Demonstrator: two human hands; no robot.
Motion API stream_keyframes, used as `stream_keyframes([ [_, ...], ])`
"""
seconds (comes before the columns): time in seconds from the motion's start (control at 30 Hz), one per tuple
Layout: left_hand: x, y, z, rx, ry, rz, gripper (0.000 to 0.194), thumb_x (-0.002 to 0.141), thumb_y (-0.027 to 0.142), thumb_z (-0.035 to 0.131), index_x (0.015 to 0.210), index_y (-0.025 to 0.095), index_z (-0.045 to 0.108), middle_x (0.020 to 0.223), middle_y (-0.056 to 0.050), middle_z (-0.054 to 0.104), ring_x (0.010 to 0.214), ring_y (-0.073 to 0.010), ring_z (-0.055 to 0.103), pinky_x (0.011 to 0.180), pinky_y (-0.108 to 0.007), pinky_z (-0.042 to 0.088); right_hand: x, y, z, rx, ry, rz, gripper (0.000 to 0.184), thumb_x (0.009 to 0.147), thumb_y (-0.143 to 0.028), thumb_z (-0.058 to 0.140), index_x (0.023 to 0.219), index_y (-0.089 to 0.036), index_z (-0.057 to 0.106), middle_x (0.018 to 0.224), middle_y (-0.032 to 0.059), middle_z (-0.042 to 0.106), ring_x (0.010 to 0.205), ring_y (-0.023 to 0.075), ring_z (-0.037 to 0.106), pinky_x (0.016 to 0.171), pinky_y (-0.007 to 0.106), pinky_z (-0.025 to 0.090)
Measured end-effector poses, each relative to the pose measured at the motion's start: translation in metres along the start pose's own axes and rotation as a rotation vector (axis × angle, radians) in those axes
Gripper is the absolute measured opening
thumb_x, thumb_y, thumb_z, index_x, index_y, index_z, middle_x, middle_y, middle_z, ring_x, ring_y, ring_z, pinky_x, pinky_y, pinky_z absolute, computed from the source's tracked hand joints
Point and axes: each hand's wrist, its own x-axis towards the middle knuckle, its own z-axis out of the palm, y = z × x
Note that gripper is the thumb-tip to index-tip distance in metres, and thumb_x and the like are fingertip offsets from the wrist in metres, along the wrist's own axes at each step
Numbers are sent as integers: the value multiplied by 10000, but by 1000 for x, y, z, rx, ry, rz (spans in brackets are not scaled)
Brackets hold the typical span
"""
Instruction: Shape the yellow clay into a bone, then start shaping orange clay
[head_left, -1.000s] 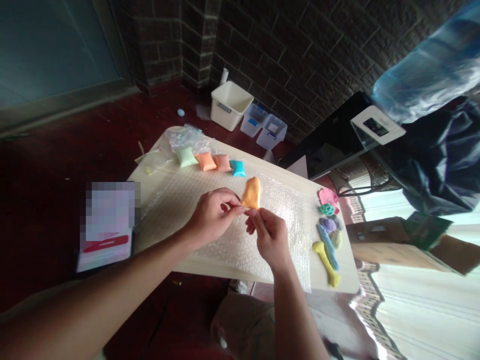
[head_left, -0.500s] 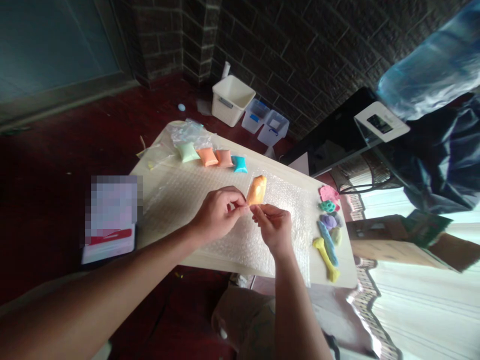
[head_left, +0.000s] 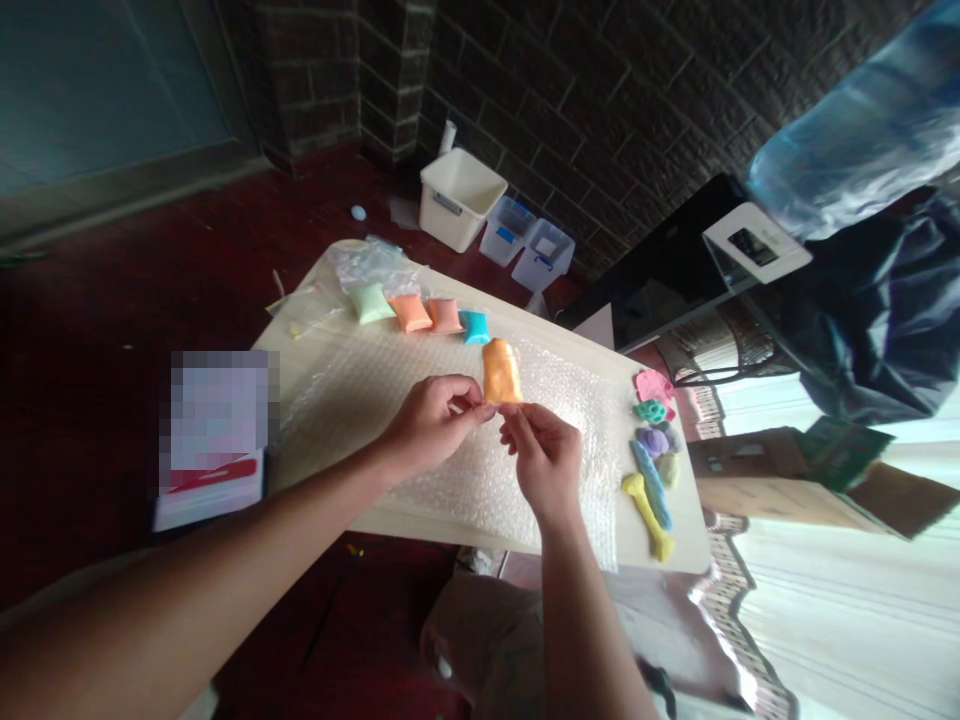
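Observation:
A small plastic packet of orange-yellow modelling clay (head_left: 501, 372) is held up over the bubble wrap (head_left: 480, 490). My left hand (head_left: 441, 420) pinches the near edge of the packet at its left. Close beside it, my right hand (head_left: 546, 450) pinches the same edge at the right, its other fingers curled. Beyond my hands, a row of clay packets lies on the table: pale green (head_left: 369, 303), orange (head_left: 410, 313), salmon (head_left: 445, 316) and turquoise (head_left: 475, 327).
Shaped clay pieces line the table's right side, among them a yellow bone shape (head_left: 649, 518), a blue strip (head_left: 652, 485) and a pink piece (head_left: 654, 390). Crumpled clear bags (head_left: 367, 262) lie at the far left corner. A white basket (head_left: 459, 205) stands on the floor beyond.
The orange-yellow packet has turned from a slant to nearly upright, showing its broad face. Both hands keep pinching its near edge. The view has shifted slightly.

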Motion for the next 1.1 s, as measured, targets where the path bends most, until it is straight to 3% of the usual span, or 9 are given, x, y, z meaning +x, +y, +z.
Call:
stream_keyframes([
  [0.13, 1, 2, -2, -113, -63, -132, 182, 852, 352, 735, 814, 178, 699, 813, -32, 702, 766, -178, 626, 663, -290, 472, 1, 0, -2, -5, -39, -74, 336, 996, -427, 678, 743, -210, 724, 653, 10, 638, 563, 133, 579, 550, 280, 467],
  [0.3, 3, 2, -4, -490, -96, -357, 294, 895, 474, 707, 973, 191, 728, 1012, -64, 733, 913, -208, 642, 689, -283, 490, 0, 1, -4, -26, -161, -131, 290, 984, -405, 696, 776, -207, 735, 694, 14, 643, 583, 128, 589, 540, 272, 462],
  [0.43, 3, 5, -2, -548, -54, -339, 310, 852, 475, 803, 958, 189, 744, 906, -31, 697, 841, -166, 608, 711, -270, 445, 0, 4, -2, -6, -154, -134, 316, 927, -401, 754, 685, -199, 733, 666, 16, 646, 562, 120, 562, 529, 273, 451],
  [0.63, 3, 8, -2, -621, -9, -326, 299, 842, 476, 824, 926, 206, 729, 924, -29, 685, 894, -185, 617, 789, -309, 480, 1, 2, 1, 211, -57, 15, 193, 833, -389, 858, 865, -207, 798, 705, 21, 737, 566, 128, 619, 528, 267, 488],
  [0.9, 2, 2, 3, -653, -64, -316, 322, 885, 483, 780, 994, 186, 723, 926, -39, 678, 891, -187, 609, 799, -321, 488, 1, 4, 3, 297, -56, 61, 207, 851, -375, 821, 799, -189, 748, 600, -2, 690, 498, 108, 588, 481, 241, 459],
  [1.03, -2, 8, 6, -533, -130, -206, 315, 929, 483, 722, 987, 175, 685, 961, -44, 673, 884, -184, 604, 828, -332, 495, 3, 10, 6, 246, -17, 110, 251, 881, -402, 758, 774, -182, 699, 566, -1, 675, 457, 109, 573, 451, 243, 448],
  [1.1, -4, 13, 7, -469, -133, -161, 295, 921, 459, 728, 990, 178, 672, 968, -37, 664, 898, -181, 596, 851, -327, 496, 0, 8, 9, 137, 37, 67, 247, 901, -397, 734, 783, -185, 687, 576, 2, 674, 465, 117, 586, 451, 249, 447],
])
